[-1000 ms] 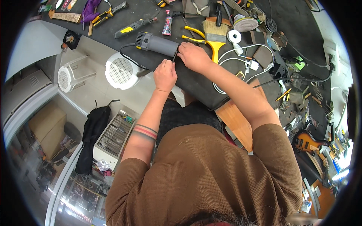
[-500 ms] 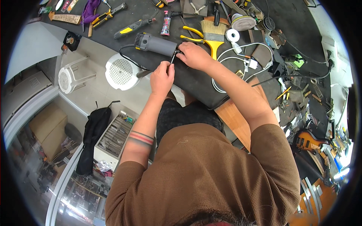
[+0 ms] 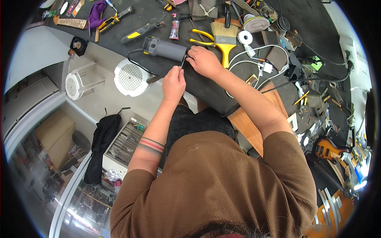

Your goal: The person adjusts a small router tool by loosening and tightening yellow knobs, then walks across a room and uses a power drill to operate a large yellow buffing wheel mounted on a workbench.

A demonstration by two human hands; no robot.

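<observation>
A grey, cylindrical corded power tool [image 3: 168, 50] lies on its side along the near edge of the dark workbench. My left hand [image 3: 174, 83] is closed around a slim, dark metal hand tool [image 3: 183, 62], perhaps a wrench, whose upper end meets the power tool's right end. At that same end, my right hand [image 3: 205, 61] has its fingers bent and pinched at a small dark part. The fingers mostly cover that part, so its kind is unclear.
Beyond the hands lie a yellow-handled brush [image 3: 225, 41], a rotary tool [image 3: 141, 33], a tube [image 3: 174, 27] and pliers [image 3: 115, 19]. A white cable [image 3: 286, 59] loops to the right. White stools [image 3: 131, 78] stand left, below the bench; a wooden board [image 3: 254, 121] sits near my right arm.
The whole view has shifted slightly. Both hands stay at the power tool's right end; the slim tool in my left hand now looks darker and slightly turned.
</observation>
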